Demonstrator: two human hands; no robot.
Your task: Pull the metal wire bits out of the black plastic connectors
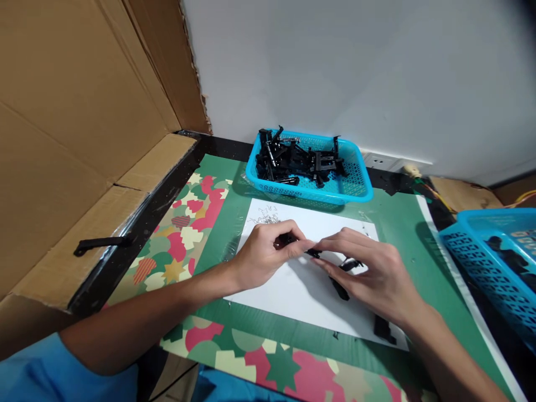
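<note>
Over the white sheet [288,301], my left hand [270,251] and my right hand [368,268] meet at the fingertips. Between them is a small black part [312,253], pinched by both hands. Part of it is hidden inside the curl of my left fingers. Beneath my right hand lies another black piece [340,288] on the sheet, partly covered by the fingers. A further black piece [382,328] rests near the sheet's lower right corner. Several thin small wire-like bits [266,216] are heaped at the sheet's upper left.
A blue basket [326,195] full of black parts stands behind the sheet. Another blue basket [473,262] is at the right edge. A black strip [100,243] lies on cardboard at the left. Wall sockets [380,162] and wires are at the back right.
</note>
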